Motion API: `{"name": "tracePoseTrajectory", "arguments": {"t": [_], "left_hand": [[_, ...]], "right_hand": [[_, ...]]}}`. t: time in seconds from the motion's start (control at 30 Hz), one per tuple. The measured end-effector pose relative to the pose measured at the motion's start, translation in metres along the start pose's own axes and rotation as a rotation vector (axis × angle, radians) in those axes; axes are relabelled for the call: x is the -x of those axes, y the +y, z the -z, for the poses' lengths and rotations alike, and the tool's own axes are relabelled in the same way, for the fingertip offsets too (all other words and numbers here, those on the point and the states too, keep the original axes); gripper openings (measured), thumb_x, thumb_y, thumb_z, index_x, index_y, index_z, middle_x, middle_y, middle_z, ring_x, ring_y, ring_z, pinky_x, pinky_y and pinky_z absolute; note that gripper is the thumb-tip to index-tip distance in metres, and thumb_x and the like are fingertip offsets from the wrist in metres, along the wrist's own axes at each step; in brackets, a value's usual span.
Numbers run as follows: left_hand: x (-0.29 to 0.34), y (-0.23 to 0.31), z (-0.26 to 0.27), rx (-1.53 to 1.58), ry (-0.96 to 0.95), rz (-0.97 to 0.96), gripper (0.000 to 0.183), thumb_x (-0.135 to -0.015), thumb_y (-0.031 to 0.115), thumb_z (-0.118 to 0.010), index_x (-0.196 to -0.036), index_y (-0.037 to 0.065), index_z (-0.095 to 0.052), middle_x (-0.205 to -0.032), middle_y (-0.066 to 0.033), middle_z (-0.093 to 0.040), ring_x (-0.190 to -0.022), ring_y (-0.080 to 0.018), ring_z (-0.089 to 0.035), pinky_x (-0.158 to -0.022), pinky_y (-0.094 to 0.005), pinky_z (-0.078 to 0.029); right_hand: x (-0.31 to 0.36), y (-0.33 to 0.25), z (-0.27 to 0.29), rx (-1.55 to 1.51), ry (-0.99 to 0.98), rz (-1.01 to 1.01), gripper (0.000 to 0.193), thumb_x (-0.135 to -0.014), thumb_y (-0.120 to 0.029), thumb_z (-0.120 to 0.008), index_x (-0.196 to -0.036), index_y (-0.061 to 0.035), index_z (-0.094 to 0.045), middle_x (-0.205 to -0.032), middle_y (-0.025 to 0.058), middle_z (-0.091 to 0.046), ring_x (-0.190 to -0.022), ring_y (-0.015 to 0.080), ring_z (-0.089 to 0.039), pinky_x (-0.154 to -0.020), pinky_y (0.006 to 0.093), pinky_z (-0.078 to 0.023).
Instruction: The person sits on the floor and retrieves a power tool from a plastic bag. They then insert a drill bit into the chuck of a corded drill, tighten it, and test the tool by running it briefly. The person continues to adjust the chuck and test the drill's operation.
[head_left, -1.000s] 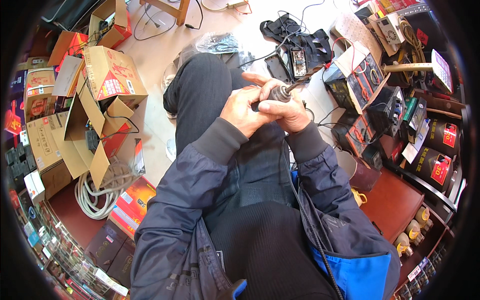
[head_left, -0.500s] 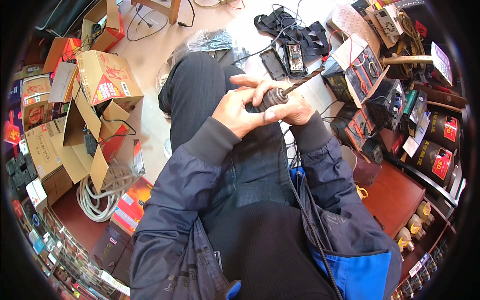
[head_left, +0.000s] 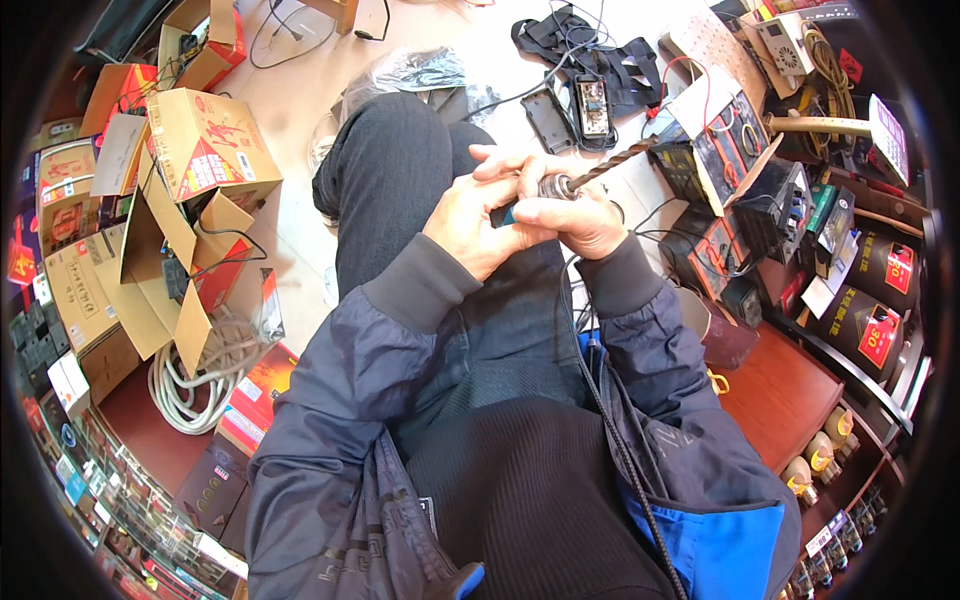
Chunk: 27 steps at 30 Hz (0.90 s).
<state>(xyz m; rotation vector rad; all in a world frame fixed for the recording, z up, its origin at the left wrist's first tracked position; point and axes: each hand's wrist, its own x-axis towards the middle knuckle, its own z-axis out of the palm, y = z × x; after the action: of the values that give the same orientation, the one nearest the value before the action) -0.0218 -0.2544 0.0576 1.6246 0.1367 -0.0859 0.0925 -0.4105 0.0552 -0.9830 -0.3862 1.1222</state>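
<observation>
Between my hands, above my thighs, is a drill with a metal chuck [head_left: 556, 187]. A long twist drill bit [head_left: 615, 168] sticks out of it toward the upper right. My left hand [head_left: 470, 225] is closed round the drill from the left, its fingers over the back of the chuck. From the right, my right hand [head_left: 590, 225] grips it, the thumb lying across just below the chuck. A sliver of teal shows between the palms; most of the drill's body is hidden by the hands. A dark cord [head_left: 566, 300] hangs below my right hand.
Open cardboard boxes [head_left: 215, 145] and a coiled pale hose [head_left: 195, 385] lie to the left. Ahead on the floor are black straps [head_left: 630, 75] and an opened device with a bare circuit board [head_left: 594, 108]. Battery-like boxes with wires [head_left: 735, 150] and a hammer [head_left: 820, 124] are at right.
My right thumb has come over the front, below the chuck, where my left thumb lay before. The chuck and bit have shifted slightly, and less of the chuck shows.
</observation>
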Motion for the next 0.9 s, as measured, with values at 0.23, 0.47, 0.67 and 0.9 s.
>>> {"name": "tracePoseTrajectory", "arguments": {"t": [0.23, 0.47, 0.67, 0.9], "left_hand": [[0.002, -0.008, -0.007, -0.191, 0.101, -0.101, 0.037, -0.082, 0.015, -0.088, -0.114, 0.001, -0.075, -0.111, -0.0100, -0.074, -0.106, -0.0213, -0.070, -0.096, -0.0356, -0.054], [-0.006, 0.000, -0.007, 0.063, 0.017, 0.051, 0.036, -0.080, 0.019, -0.088, -0.108, 0.001, -0.076, -0.109, -0.0130, -0.077, -0.103, -0.0220, -0.071, -0.094, -0.0366, -0.054], [-0.004, 0.007, 0.003, 0.161, -0.129, 0.159, 0.035, -0.089, 0.012, -0.081, -0.120, -0.001, -0.071, -0.112, -0.0047, -0.073, -0.108, -0.0135, -0.065, -0.099, -0.0320, -0.051], [0.000, 0.002, -0.007, -0.101, 0.068, -0.050, 0.033, -0.084, 0.011, -0.085, -0.114, 0.001, -0.075, -0.112, -0.0122, -0.075, -0.108, -0.0225, -0.070, -0.098, -0.0360, -0.053]], "right_hand": [[0.002, 0.025, -0.011, 0.061, 0.218, 0.291, 0.012, -0.089, -0.005, -0.074, -0.078, -0.0037, -0.068, -0.097, 0.0085, -0.070, -0.114, 0.0246, -0.064, -0.114, 0.0490, -0.042], [0.011, 0.017, -0.010, 0.047, 0.278, 0.139, 0.010, -0.092, -0.006, -0.071, -0.083, -0.0047, -0.065, -0.110, 0.0089, -0.068, -0.131, 0.0297, -0.059, -0.115, 0.0465, -0.041], [0.008, -0.003, 0.013, 0.087, -0.167, 0.076, 0.024, -0.082, -0.015, -0.083, -0.096, -0.0017, -0.069, -0.152, 0.0217, -0.055, -0.136, 0.0315, -0.057, -0.117, 0.0450, -0.043], [0.007, 0.017, 0.000, -0.009, 0.121, 0.150, 0.010, -0.088, -0.006, -0.078, -0.085, -0.0023, -0.069, -0.122, 0.0145, -0.070, -0.131, 0.0298, -0.060, -0.119, 0.0483, -0.039]]}}
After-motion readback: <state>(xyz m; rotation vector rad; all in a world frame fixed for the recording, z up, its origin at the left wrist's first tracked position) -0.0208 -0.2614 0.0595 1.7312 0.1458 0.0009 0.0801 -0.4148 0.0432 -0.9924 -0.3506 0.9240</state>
